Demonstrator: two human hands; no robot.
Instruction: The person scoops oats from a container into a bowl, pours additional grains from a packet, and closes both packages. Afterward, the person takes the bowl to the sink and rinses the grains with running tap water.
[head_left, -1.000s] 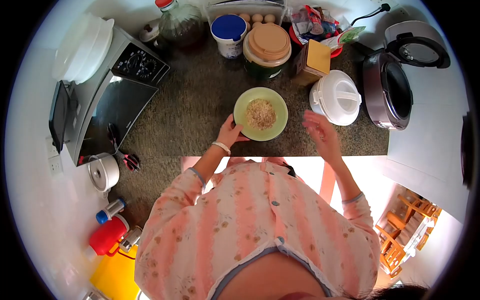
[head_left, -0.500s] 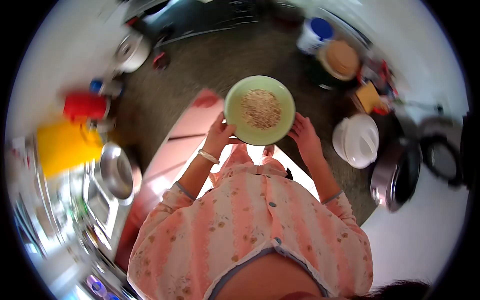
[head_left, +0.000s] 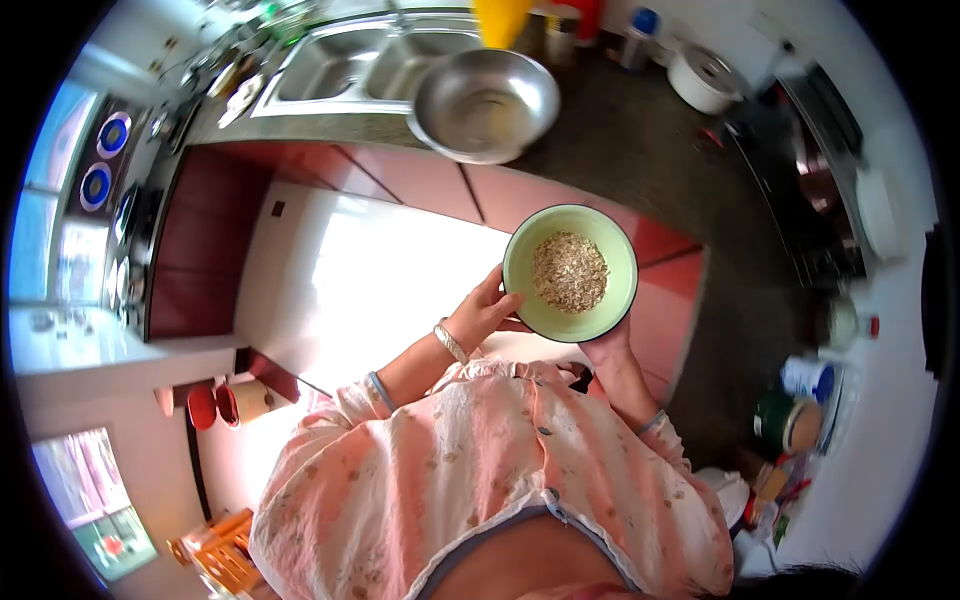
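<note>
A light green bowl (head_left: 520, 285) with a dark rim is held in front of my body, above the floor and the red cabinet fronts. Pale brown flakes (head_left: 570, 272) lie in its bottom. My left hand (head_left: 487, 312) grips the bowl's left side, thumb over the rim and the other fingers largely underneath. Under the lower right side of the bowl is my right hand (head_left: 610, 345), its fingers mostly hidden by the bowl as it supports it.
A large steel basin (head_left: 485, 105) stands on the counter beside a double sink (head_left: 335, 65). A white lidded pot (head_left: 705, 80) and a black-fronted oven (head_left: 780, 190) are at the upper right. Jars, including a green one (head_left: 775, 420), stand at the right. Chairs (head_left: 225, 555) are lower left.
The view has swung left toward the sink. The bowl has been lifted off the counter, and my right hand, at first apart from it, has come to hold it too.
</note>
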